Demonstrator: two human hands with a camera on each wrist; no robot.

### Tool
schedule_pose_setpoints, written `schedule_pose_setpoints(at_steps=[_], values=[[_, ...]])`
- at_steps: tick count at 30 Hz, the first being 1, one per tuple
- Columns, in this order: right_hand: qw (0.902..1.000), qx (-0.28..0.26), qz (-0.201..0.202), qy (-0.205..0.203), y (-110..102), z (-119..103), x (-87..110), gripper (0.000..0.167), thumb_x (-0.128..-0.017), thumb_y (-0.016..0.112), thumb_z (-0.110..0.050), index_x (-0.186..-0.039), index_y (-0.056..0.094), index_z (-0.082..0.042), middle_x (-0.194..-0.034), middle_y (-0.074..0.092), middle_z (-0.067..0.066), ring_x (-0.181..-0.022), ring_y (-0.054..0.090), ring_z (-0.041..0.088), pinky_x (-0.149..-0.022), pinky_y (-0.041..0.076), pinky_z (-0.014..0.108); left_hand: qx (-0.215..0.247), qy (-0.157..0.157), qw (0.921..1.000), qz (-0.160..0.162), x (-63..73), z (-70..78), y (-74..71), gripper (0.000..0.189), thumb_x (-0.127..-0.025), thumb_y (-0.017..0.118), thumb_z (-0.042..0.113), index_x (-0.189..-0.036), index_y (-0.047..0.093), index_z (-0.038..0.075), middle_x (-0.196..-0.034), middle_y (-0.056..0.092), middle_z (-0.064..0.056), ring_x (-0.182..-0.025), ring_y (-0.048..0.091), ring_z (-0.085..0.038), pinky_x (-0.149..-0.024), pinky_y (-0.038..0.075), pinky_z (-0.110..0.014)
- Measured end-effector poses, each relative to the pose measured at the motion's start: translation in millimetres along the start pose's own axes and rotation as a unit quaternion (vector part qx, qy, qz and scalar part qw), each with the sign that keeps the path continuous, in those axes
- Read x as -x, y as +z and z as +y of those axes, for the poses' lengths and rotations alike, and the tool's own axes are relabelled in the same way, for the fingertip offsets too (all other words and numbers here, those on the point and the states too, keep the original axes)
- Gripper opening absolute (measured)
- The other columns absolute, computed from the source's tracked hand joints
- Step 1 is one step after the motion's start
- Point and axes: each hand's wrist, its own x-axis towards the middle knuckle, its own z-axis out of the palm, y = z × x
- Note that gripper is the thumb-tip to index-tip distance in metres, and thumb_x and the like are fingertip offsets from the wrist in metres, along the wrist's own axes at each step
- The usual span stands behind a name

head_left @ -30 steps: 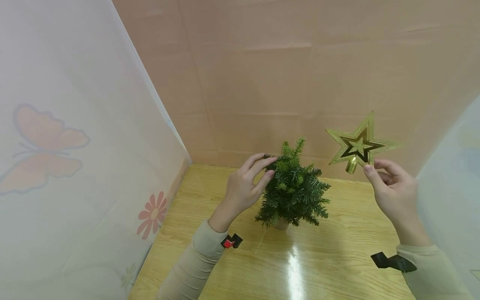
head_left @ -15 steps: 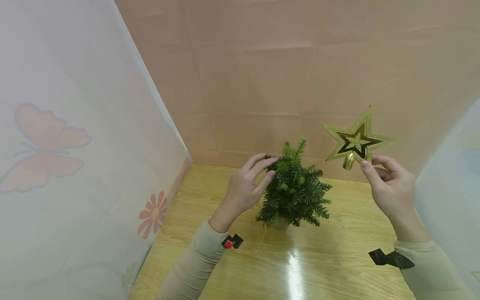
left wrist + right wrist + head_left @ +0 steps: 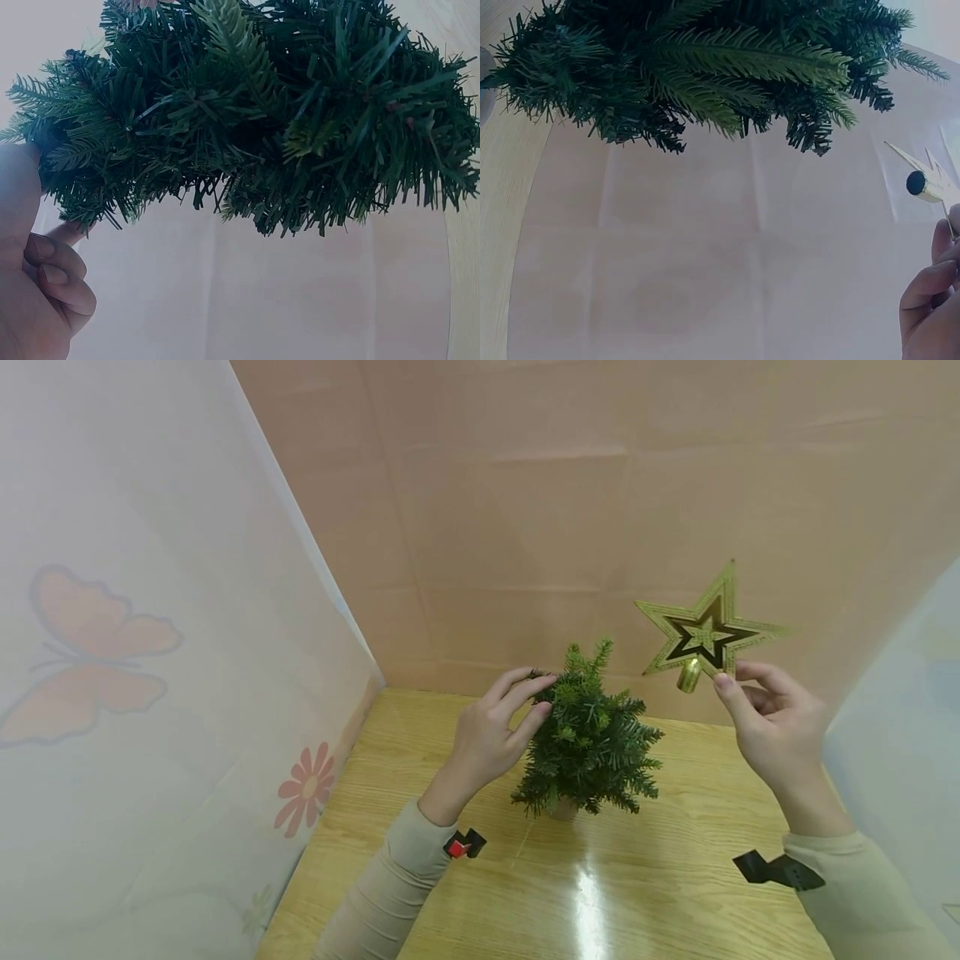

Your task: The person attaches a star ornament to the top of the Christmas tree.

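Note:
A small green Christmas tree (image 3: pixel 596 739) stands upright on the wooden table. At its upper left side, my left hand (image 3: pixel 483 739) holds the foliage between thumb and fingers. The left wrist view shows the thumb and fingers of that hand at the edge of the branches (image 3: pixel 225 112), the fingertips partly hidden. To the right of the tree and higher than its tip, my right hand (image 3: pixel 780 739) pinches a gold star tree topper (image 3: pixel 703 635) by a lower point. The topper's short gold socket (image 3: pixel 689 676) faces down; its dark round opening (image 3: pixel 915 183) shows in the right wrist view.
Light wooden table (image 3: pixel 675 877) lies under the tree, with a bright reflection in front. An orange-brown wall (image 3: pixel 510 527) stands close behind. Pale panels rise on both sides, the left panel (image 3: pixel 150 793) printed with a butterfly and flowers.
My right hand has moved slightly up and to the left, carrying the star topper nearer the tree. My left hand and the tree have stayed practically still.

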Motion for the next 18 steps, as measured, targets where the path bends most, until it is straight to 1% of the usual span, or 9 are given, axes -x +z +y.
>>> schedule_pose_setpoints(at_steps=[3, 5, 11, 13, 16, 18], values=[[1.0000, -0.004, 0.000, -0.005, 3, -3, -1.2, 0.011, -0.093, 0.068, 0.012, -0.103, 0.069, 0.016, -0.086, 0.074, -0.009, -0.066, 0.068, -0.002, -0.045, 0.036, 0.015, 0.001, 0.001, 1.0000, 0.001, 0.0, 0.3, 0.2, 0.047, -0.112, 0.042, 0.048, -0.141, 0.067, 0.021, -0.142, 0.061, -0.007, -0.045, 0.030, -0.001, -0.043, 0.026, -0.019], [0.9997, -0.019, -0.002, -0.011, 5, -5, -2.0, 0.011, -0.092, 0.068, 0.012, -0.102, 0.068, 0.018, -0.086, 0.074, -0.007, -0.065, 0.068, -0.001, -0.045, 0.036, 0.015, 0.003, 0.002, 1.0000, 0.002, -0.2, 0.9, -0.1, 0.047, -0.112, 0.043, 0.048, -0.141, 0.067, 0.020, -0.142, 0.061, -0.008, -0.045, 0.030, 0.000, -0.043, 0.026, -0.019], [0.9996, 0.008, -0.004, -0.026, 9, -9, -4.2, 0.013, -0.094, 0.067, 0.010, -0.101, 0.066, 0.021, -0.084, 0.074, -0.010, -0.063, 0.066, -0.003, -0.044, 0.035, 0.016, 0.006, 0.001, 1.0000, 0.004, 0.1, 1.6, -0.6, 0.046, -0.112, 0.043, 0.048, -0.141, 0.066, 0.021, -0.142, 0.061, -0.008, -0.046, 0.030, 0.000, -0.043, 0.027, -0.020], [0.9995, 0.003, -0.003, -0.030, 10, -10, -5.6, 0.013, -0.094, 0.067, 0.011, -0.101, 0.065, 0.022, -0.082, 0.074, -0.009, -0.060, 0.065, -0.002, -0.044, 0.034, 0.017, 0.006, -0.001, 1.0000, 0.003, 0.1, 1.8, -0.5, 0.047, -0.112, 0.042, 0.048, -0.141, 0.066, 0.021, -0.142, 0.061, -0.008, -0.046, 0.030, 0.000, -0.043, 0.027, -0.020], [0.9995, -0.005, -0.004, -0.030, 11, -10, -7.0, 0.011, -0.093, 0.066, 0.012, -0.100, 0.066, 0.021, -0.081, 0.075, -0.008, -0.060, 0.065, -0.002, -0.044, 0.034, 0.016, 0.005, -0.002, 1.0000, 0.003, -0.1, 1.9, -0.3, 0.048, -0.112, 0.041, 0.049, -0.141, 0.066, 0.021, -0.142, 0.061, -0.008, -0.046, 0.030, 0.000, -0.043, 0.027, -0.020], [0.9996, -0.017, -0.002, -0.022, 12, -10, -7.7, 0.010, -0.093, 0.066, 0.013, -0.100, 0.067, 0.019, -0.081, 0.074, -0.007, -0.060, 0.065, -0.002, -0.044, 0.033, 0.016, 0.005, -0.001, 1.0000, 0.004, -0.2, 1.8, 0.2, 0.048, -0.112, 0.041, 0.049, -0.141, 0.067, 0.021, -0.141, 0.061, -0.008, -0.046, 0.030, 0.000, -0.043, 0.027, -0.020]])
